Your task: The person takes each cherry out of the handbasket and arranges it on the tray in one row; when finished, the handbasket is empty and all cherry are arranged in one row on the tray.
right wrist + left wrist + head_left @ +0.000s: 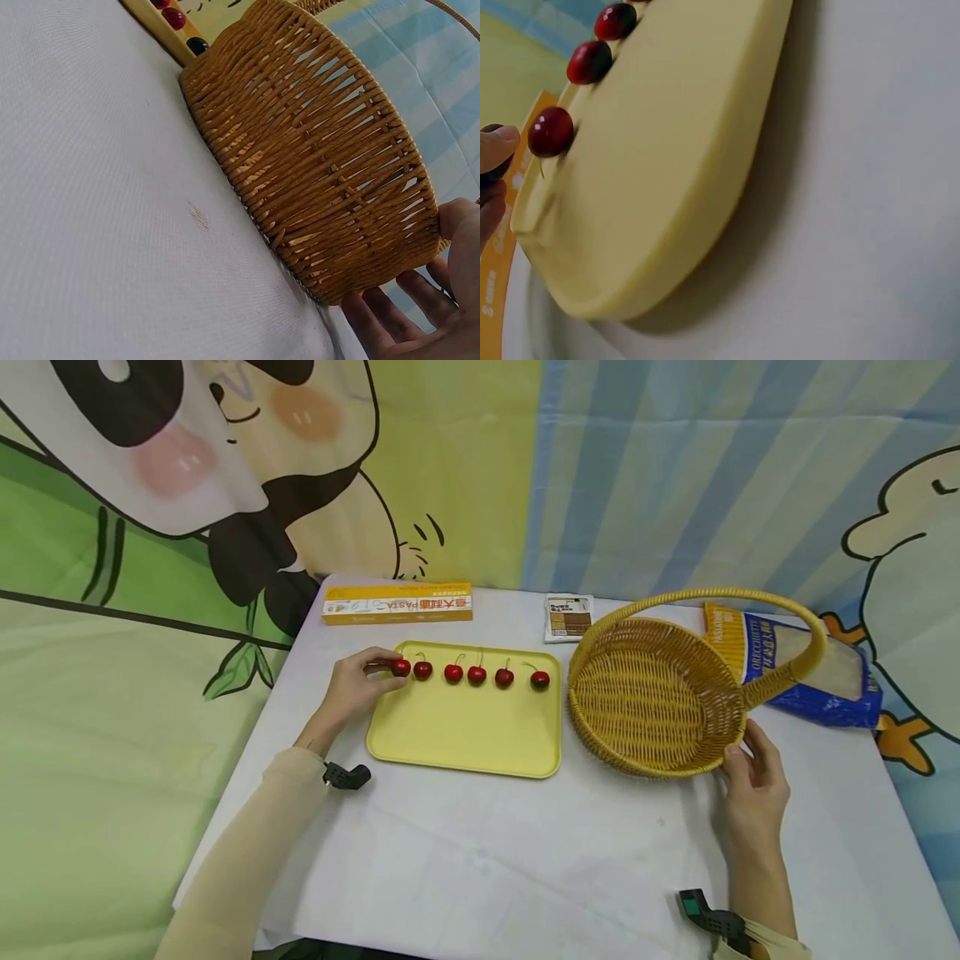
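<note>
At the left end of a yellow tray (465, 731), my left hand (358, 683) pinches a dark red cherry (401, 667) between thumb and fingers. Several more cherries (477, 675) with stems stand in a row along the tray's far side. The left wrist view shows the thumb on the held cherry, beside the nearest cherry of the row (551, 132). My right hand (756, 781) holds the near right side of a round wicker basket (648, 702) with a tall handle. In the right wrist view, its thumb is at the rim and its fingers lie against the woven wall (315, 165).
Behind the tray lies an orange pasta box (397, 604). A small packet (568, 617) is left of the basket handle, and a blue and yellow orecchiette bag (813, 672) lies behind the basket's right side. A cartoon-printed curtain (465, 468) hangs behind the white table (480, 852).
</note>
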A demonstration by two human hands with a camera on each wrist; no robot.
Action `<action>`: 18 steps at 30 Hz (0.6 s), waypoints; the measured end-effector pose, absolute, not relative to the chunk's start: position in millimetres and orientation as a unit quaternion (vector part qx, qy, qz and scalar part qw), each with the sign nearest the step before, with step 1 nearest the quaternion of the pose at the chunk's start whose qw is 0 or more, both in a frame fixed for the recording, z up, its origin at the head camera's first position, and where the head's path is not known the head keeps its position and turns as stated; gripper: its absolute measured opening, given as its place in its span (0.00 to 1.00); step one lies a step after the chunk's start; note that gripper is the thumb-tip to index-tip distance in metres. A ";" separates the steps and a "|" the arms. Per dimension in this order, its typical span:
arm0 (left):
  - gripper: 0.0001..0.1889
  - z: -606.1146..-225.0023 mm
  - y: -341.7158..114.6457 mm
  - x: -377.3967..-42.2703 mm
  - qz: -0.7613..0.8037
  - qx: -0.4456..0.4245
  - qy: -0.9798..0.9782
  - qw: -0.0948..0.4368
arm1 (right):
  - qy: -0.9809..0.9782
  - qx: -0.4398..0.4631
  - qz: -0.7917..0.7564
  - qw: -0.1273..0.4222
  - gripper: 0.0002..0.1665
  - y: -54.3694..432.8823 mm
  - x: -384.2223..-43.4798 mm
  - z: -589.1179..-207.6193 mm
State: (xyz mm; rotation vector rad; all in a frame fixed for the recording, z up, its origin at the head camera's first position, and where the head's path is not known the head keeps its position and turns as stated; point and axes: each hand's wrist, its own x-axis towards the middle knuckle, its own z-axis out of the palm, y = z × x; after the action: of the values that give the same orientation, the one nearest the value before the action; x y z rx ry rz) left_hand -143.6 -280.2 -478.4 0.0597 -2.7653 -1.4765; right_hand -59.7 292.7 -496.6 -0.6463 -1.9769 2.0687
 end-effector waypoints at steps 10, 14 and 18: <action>0.20 -491.1 -286.0 -156.6 -0.441 0.011 -0.897 -0.002 | -0.679 -0.221 0.692 0.108 0.30 292.1 -60.3 -497.2; 0.20 -493.1 -286.1 -159.5 -0.411 -0.002 -0.912 0.003 | -0.678 -0.220 0.693 0.108 0.30 292.1 -60.2 -497.6; 0.20 -494.5 -286.7 -160.6 -0.397 -0.007 -0.918 -0.002 | -0.679 -0.216 0.693 0.111 0.30 292.4 -60.3 -497.4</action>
State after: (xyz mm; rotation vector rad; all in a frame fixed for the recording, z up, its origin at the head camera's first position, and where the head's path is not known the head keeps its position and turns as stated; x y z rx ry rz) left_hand -160.6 -286.7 -494.5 -0.0213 -2.8861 -1.2494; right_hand -60.3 292.4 -497.4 -0.6358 -1.9945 2.0339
